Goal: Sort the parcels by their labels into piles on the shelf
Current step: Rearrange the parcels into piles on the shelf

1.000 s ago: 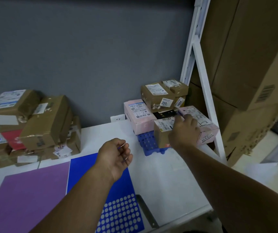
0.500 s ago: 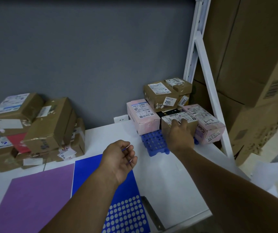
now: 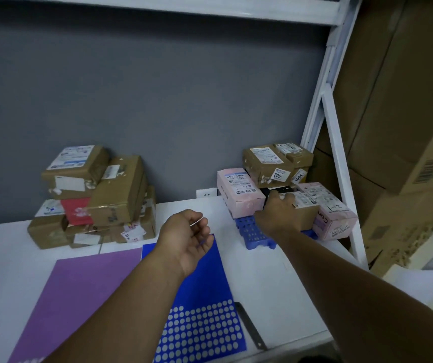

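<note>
parcels lie in two piles on the shelf (image 3: 262,289): a left pile (image 3: 100,200) and a right pile (image 3: 270,163) against the wall. right hand (image 3: 278,213) grips a brown parcel (image 3: 308,217), fingers curled over its top; it rests on a blue rack (image 3: 249,231) between two pink boxes (image 3: 239,192). left hand (image 3: 186,237) hovers loosely curled, holding nothing, over a blue sheet (image 3: 210,279) beside a purple sheet (image 3: 84,297).

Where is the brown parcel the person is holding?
Head view, right side: the brown parcel sits on a blue crate between two pink parcels, gripped by the right hand.
</note>
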